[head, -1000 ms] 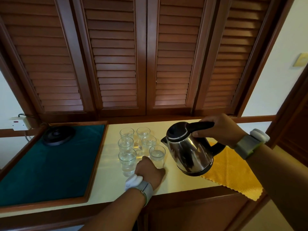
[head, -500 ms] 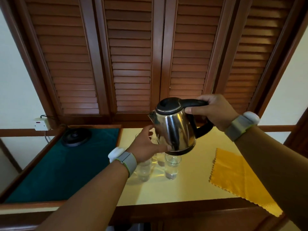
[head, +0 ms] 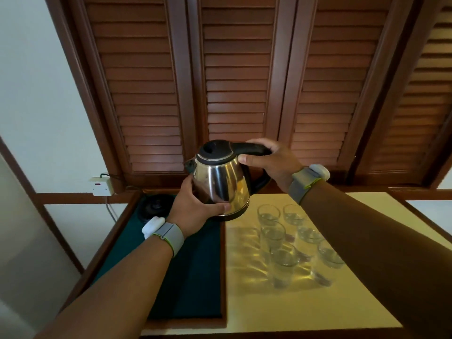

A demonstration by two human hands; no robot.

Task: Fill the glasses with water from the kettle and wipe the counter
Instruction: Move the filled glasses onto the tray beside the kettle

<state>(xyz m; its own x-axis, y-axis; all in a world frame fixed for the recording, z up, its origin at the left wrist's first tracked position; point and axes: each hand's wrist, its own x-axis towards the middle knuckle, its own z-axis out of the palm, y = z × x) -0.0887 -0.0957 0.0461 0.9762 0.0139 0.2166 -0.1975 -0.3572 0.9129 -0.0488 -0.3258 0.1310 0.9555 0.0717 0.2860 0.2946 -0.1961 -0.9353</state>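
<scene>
Kettle [head: 221,184] held in mid-air above the green tray [head: 195,277], just left of six glasses [head: 293,238] clustered on the pale bench [head: 244,309]. Right hand [head: 271,162] wrapped around the black handle; left hand [head: 195,209] cupped against the steel body near its base. Black kettle stand [head: 154,207] at the tray's far corner. Grey bands on both wrists.
</scene>
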